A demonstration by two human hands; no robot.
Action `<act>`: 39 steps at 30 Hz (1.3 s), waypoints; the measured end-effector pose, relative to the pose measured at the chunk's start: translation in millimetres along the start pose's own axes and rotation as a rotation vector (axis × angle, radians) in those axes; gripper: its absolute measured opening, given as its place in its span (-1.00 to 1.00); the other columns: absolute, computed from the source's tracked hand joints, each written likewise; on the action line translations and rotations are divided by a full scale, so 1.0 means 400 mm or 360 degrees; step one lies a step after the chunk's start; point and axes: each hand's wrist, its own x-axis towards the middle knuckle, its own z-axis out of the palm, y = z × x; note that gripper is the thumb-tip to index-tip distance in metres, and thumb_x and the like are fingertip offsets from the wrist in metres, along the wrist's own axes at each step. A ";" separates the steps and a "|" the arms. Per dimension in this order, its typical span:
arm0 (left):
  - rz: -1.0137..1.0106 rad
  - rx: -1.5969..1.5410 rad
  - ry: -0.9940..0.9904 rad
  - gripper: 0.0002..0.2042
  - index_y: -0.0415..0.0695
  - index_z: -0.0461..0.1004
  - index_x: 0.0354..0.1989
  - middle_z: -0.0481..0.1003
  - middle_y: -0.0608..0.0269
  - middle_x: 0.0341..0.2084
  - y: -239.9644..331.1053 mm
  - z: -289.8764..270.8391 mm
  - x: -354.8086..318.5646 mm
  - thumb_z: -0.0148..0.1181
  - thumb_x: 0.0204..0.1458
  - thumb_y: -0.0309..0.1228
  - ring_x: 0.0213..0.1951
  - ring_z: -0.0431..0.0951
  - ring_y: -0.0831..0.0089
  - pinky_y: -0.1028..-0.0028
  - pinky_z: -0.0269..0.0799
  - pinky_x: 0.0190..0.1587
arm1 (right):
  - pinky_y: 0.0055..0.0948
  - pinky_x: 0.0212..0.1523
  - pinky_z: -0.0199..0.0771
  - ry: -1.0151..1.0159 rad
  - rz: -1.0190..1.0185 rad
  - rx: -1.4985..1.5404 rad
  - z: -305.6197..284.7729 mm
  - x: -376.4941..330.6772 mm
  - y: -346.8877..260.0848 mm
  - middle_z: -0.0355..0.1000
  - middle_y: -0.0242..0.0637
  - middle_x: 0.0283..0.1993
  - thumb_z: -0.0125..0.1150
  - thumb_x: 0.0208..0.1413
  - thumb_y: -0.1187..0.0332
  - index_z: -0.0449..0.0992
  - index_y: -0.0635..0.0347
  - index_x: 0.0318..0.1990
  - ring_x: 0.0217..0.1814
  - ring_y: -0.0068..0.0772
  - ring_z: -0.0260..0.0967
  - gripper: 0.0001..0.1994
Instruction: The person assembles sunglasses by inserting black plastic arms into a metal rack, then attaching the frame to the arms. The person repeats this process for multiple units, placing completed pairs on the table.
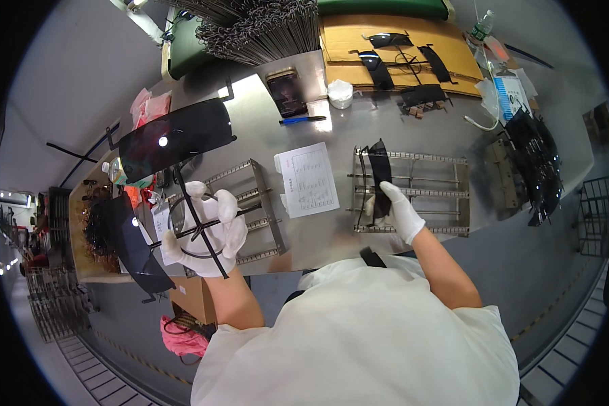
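At the far left of the steel counter [264, 128] a dark tinted panel [132, 247] hangs over the near edge, and a second, larger dark panel [176, 139] stands tilted behind it, catching a spot of light. Just right of them the left hand [206, 233], in a white glove, is closed around a black wire frame [196, 227] made of crossed rods and a thin ring; the fingers wrap the rods from both sides and hold the frame above a metal rack [257, 203] lying on the counter. A pink cloth [183, 336] lies on the floor below, near a cardboard box [193, 298].

In the middle of the counter lies a printed white sheet [308, 179], with a blue pen [303, 120], a phone [286, 91] and a small white cup [340, 93] farther back.

To the right, the right hand [399, 210], also gloved in white, is pinched on a dark lens piece [380, 176] that stands upright in a second metal rack [426, 193]; the fingertips grip its lower end, and the piece sits at the left end of that rack, between its rails. Behind it, several more dark lens pieces [379, 68] lie spread on a sheet of cardboard [399, 61]. At the far right a stack of dark lenses [538, 162] rests by the counter's edge, near a plastic bottle [482, 26].
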 end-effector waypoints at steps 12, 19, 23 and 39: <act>-0.0015 0.0046 0.0038 -0.23 -0.07 0.11 0.45 0.35 -0.13 -0.13 -0.004 -0.013 -0.008 0.20 0.18 0.08 -0.49 0.46 0.21 0.45 0.38 -0.51 | -0.53 -0.47 0.51 0.0307 -0.0048 -0.0546 0.072 -0.019 -0.019 0.46 -0.38 -0.40 0.01 0.39 0.09 0.31 -0.06 0.37 -0.48 -0.58 0.41 -0.54; -0.0085 0.0166 0.0261 -0.22 -0.19 0.14 0.41 0.39 -0.28 -0.09 -0.046 0.012 0.003 0.13 0.20 0.13 -0.51 0.49 0.15 0.46 0.41 -0.56 | 0.06 -0.20 0.58 0.0707 -0.0238 -0.2267 0.105 -0.026 -0.033 0.60 0.16 -0.30 -0.16 0.40 -0.14 -0.28 0.12 0.59 -0.28 0.18 0.60 -0.18; -0.0315 0.0252 0.0527 -0.14 -0.22 0.16 0.36 0.48 -0.27 -0.12 -0.076 0.045 0.008 0.08 0.11 0.26 -0.36 0.65 -0.08 0.31 0.63 -0.45 | -0.02 -0.12 0.58 0.0720 -0.0387 -0.2563 0.133 -0.069 -0.119 0.56 0.05 -0.12 0.16 0.26 -0.13 -0.19 0.24 0.57 -0.11 0.10 0.56 -0.04; -0.0871 0.0153 -0.0192 0.11 -0.56 0.38 -0.05 0.53 -0.16 -0.39 -0.024 -0.047 -0.034 -0.08 -0.10 0.57 -0.61 0.48 0.32 0.49 0.39 -0.63 | -0.47 -0.58 0.48 0.0022 -0.0363 -0.0189 0.091 -0.132 -0.167 0.41 -0.30 -0.46 0.02 0.29 0.32 0.00 0.15 0.52 -0.59 -0.41 0.47 -0.33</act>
